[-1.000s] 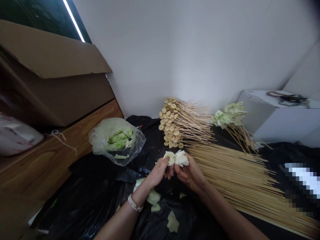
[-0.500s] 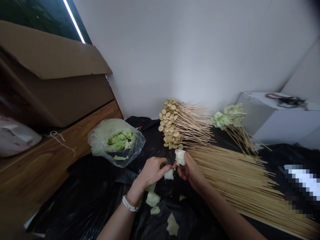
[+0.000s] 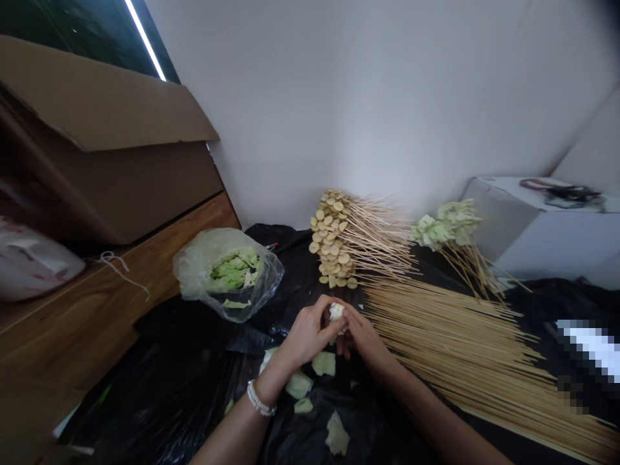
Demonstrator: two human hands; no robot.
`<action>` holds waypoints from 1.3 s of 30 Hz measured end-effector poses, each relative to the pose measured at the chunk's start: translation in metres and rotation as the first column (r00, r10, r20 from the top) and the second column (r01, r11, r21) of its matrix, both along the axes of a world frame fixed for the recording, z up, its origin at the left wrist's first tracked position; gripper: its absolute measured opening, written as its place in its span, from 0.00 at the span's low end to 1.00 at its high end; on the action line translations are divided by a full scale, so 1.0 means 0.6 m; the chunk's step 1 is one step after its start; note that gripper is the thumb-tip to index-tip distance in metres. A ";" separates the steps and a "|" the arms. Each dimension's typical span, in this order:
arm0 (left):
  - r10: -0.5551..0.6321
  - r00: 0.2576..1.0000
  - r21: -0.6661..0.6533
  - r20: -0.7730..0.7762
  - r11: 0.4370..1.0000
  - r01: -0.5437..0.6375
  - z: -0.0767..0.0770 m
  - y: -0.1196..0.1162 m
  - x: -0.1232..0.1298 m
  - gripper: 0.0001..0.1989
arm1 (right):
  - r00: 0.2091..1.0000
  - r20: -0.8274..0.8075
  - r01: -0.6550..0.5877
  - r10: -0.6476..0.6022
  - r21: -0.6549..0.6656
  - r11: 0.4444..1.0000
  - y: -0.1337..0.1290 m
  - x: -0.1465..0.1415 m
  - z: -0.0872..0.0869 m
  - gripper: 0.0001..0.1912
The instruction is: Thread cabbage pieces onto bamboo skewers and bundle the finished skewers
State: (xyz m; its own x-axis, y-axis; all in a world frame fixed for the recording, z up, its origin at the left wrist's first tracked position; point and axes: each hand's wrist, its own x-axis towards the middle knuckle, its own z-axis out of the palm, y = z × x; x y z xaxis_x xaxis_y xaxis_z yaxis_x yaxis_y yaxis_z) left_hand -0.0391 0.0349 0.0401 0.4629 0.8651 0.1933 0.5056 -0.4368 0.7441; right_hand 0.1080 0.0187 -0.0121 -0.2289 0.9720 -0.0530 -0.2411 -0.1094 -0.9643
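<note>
Both hands' grip holds white cabbage (image 3: 338, 312); no lettering legible.

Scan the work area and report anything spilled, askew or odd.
Slightly untidy: several pale leaf pieces lie loose on the black plastic near the left hand, outside the clear bag of green leaves. That may be intentional. Nothing looks tipped over or plainly damaged.
</note>
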 end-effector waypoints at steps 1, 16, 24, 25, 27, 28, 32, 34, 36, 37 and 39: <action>-0.003 1.000 -0.012 0.025 1.000 0.003 0.000 -0.001 0.001 0.14 | 1.000 0.006 0.004 -0.004 0.008 1.000 -0.001 0.000 0.003 0.36; -0.003 0.964 -0.075 0.266 0.997 0.023 -0.016 0.007 -0.002 0.12 | 0.933 0.344 0.027 -0.108 0.232 0.972 -0.022 0.001 0.024 0.31; 0.016 0.961 -0.145 0.277 0.989 0.026 -0.027 0.013 0.001 0.15 | 0.860 0.472 0.005 -0.192 0.369 0.929 -0.029 0.000 0.027 0.29; 0.013 0.966 -0.122 0.259 0.992 0.019 -0.026 0.013 0.001 0.14 | 0.856 0.476 0.002 -0.200 0.386 0.923 -0.028 0.000 0.024 0.28; 0.015 0.976 -0.103 0.219 0.995 0.008 -0.022 0.011 0.000 0.13 | 0.860 0.462 0.013 -0.217 0.405 0.914 -0.026 -0.001 0.019 0.28; 0.016 0.980 -0.093 0.197 0.996 0.002 -0.019 0.009 0.001 0.13 | 0.865 0.450 0.022 -0.222 0.408 0.913 -0.025 -0.001 0.017 0.27; 0.036 0.992 0.009 0.120 0.999 -0.037 -0.011 0.001 0.002 0.13 | 0.898 0.395 0.033 -0.194 0.378 0.925 -0.027 0.000 0.021 0.27; 0.048 0.993 0.031 0.106 0.998 -0.051 -0.011 -0.003 0.002 0.13 | 0.912 0.368 0.040 -0.179 0.356 0.934 -0.030 -0.001 0.027 0.27; 0.052 0.994 0.033 0.095 0.998 -0.056 -0.011 -0.005 0.003 0.13 | 0.916 0.359 0.046 -0.180 0.351 0.935 -0.032 -0.002 0.031 0.26; 0.054 0.995 0.032 0.086 0.998 -0.057 -0.011 -0.006 0.003 0.13 | 0.912 0.367 0.044 -0.185 0.360 0.932 -0.032 -0.003 0.031 0.26; 0.057 0.996 0.026 0.068 0.998 -0.059 -0.010 -0.007 0.005 0.11 | 0.894 0.400 0.028 -0.202 0.401 0.916 -0.031 -0.003 0.029 0.25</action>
